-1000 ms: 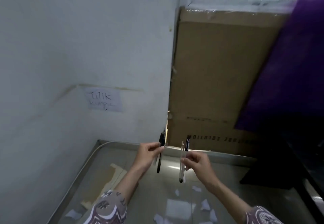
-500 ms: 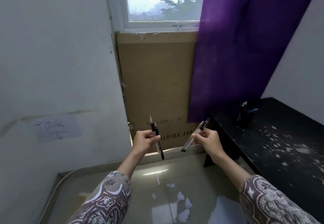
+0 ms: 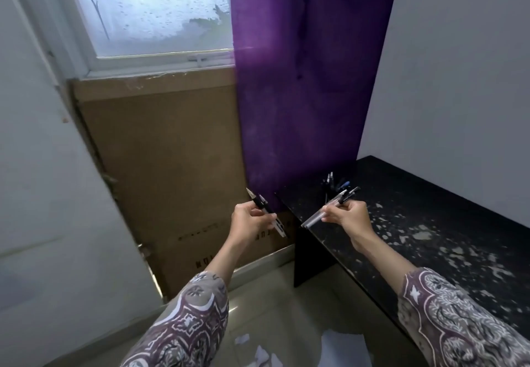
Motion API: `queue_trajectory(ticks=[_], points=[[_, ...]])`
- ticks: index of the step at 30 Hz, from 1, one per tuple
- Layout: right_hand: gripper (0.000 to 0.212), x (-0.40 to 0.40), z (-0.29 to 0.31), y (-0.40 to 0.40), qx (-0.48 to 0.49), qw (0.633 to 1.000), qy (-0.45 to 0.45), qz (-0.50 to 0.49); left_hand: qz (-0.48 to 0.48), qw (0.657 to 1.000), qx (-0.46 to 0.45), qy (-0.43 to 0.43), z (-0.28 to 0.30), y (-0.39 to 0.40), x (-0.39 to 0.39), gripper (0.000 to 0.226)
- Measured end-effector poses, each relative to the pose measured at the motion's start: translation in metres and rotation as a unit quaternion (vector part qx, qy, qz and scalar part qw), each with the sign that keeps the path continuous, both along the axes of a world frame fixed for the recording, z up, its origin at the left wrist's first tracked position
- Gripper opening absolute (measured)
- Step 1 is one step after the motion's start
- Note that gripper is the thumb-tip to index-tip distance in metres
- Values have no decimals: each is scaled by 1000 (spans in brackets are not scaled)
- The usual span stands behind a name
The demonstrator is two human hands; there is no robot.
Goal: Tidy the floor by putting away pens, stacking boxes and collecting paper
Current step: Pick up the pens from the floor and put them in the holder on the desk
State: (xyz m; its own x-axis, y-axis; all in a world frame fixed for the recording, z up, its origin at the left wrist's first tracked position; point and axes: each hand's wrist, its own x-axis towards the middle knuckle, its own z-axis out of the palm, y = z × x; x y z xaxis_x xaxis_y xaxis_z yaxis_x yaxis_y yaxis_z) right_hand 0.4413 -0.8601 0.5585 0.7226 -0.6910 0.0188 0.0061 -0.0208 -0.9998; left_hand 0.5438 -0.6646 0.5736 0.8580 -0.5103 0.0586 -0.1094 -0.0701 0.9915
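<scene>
- The left hand (image 3: 249,219) grips one black pen (image 3: 265,211), fingers curled round its middle, the tip pointing up and away to the left.
- The right hand (image 3: 345,215) pinches a small bundle of pens (image 3: 329,209): at least one clear-barrelled and one black, lying side by side and slanting up toward the right. The exact count is hard to make out.
- Both hands hang in the air, apart from each other, the right one over the near corner of the black table (image 3: 447,223).
- A dark pen holder (image 3: 329,187) stands on the table just beyond the right hand, in front of the purple curtain (image 3: 301,94), with several pens already sticking out of it.
- The step in hand looks like dropping the collected pens into that holder.
- To do it well, the right hand would turn its bundle upright, line the lower ends up over the holder's mouth and let them slide in together, not toss them.
- The pens already standing there crowd the opening, so aiming for a gap would keep the holder from tipping.
- The left hand's pen can follow, or be passed across first to go in with the bundle.
- Scraps of paper (image 3: 342,346) lie on the floor (image 3: 272,295) below, not yet collected.
</scene>
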Motion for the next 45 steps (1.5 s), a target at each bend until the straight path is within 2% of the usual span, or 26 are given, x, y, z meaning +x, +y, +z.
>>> queue_trajectory(ticks=[4,10,14,20,24,28,32,38,39,42,45], points=[[6,22,7,-62,-3,1000,1,-23,-1,1000,2,6,3,-70,30,11],[4,64,9,-153,-59,996,27,-57,41,999,14,-14,6,-177,78,10],[15,92,-3,-197,-107,989,62,-76,51,997,41,-31,-5,-236,100,9],[8,131,-32,-235,-174,977,114,-52,37,995,75,-44,-34,-301,125,12],[7,149,-55,-245,-208,968,140,-26,10,991,127,-44,-53,-324,135,13],[3,158,-74,-251,-233,957,172,9,-42,979,179,-89,-67,-334,144,31],[16,157,-78,-253,-255,954,156,23,-56,971,194,-129,-69,-334,152,15],[3,156,-74,-254,-286,952,105,20,-36,969,187,-155,-69,-333,168,9],[7,156,-74,-253,-292,951,104,19,-39,968,190,-161,-70,-334,169,7],[13,161,-80,-255,-298,945,128,32,-64,956,223,-177,-79,-337,168,5],[8,168,-91,-254,-345,918,184,62,-106,931,288,-197,-92,-342,166,7]])
